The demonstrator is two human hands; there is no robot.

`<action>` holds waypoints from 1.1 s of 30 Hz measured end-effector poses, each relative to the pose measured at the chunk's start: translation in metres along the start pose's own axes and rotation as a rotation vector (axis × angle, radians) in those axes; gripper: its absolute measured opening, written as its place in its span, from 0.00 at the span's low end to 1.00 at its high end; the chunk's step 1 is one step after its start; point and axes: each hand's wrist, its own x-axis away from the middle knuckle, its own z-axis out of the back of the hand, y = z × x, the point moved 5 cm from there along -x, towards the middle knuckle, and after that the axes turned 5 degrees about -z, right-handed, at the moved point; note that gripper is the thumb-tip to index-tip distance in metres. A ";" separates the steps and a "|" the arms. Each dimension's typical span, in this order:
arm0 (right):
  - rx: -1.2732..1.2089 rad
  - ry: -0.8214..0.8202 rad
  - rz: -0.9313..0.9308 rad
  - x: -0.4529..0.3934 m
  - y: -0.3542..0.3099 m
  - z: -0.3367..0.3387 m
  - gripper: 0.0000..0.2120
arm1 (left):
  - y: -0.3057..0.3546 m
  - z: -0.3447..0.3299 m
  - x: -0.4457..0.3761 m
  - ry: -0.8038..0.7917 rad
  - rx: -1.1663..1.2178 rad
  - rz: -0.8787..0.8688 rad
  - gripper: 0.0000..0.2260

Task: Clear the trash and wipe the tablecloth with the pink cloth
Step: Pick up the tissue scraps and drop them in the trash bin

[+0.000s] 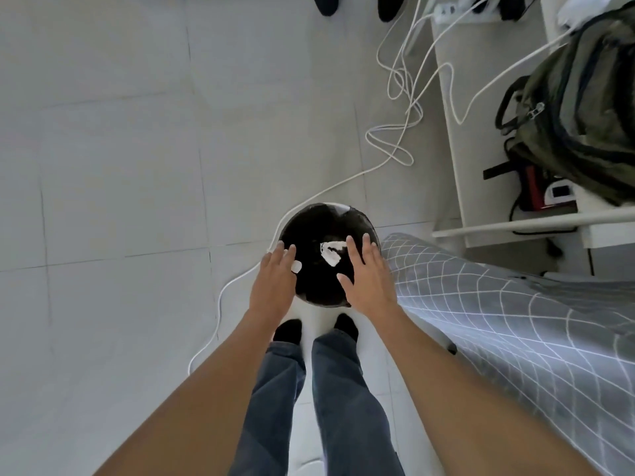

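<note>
Bin (309, 235), black-lined, below both hands: holds crumpled white paper (331, 252). Left hand (275, 280) and right hand (367, 280) above it, fingers spread, gripping nothing; small white scrap (296, 266) beside left fingertips.

The round black-lined trash bin (319, 259) has its rim at nine and three o'clock hidden behind the left hand (275, 280) and right hand (369, 276); the white scraps inside (331, 252) are too small to identify. The grey tablecloth with white grid lines (515, 331) runs off the frame at four o'clock, its surface hidden. At one o'clock the olive-green backpack (584, 108) is cut by the right edge, and two dark shoes (326, 3) by the top edge.
</note>
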 end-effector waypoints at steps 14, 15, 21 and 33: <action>-0.013 0.047 -0.149 0.022 0.038 -0.004 0.32 | 0.030 -0.015 -0.012 -0.060 0.111 -0.085 0.28; -0.015 0.051 -0.153 0.023 0.039 -0.004 0.32 | 0.032 -0.014 -0.012 -0.051 0.104 -0.095 0.29; -0.046 0.048 -0.179 0.038 0.045 0.000 0.32 | 0.030 -0.012 -0.002 -0.050 0.053 -0.076 0.29; -0.129 0.175 -0.214 0.095 0.022 0.079 0.27 | 0.049 0.069 0.050 -0.003 -0.118 -0.095 0.25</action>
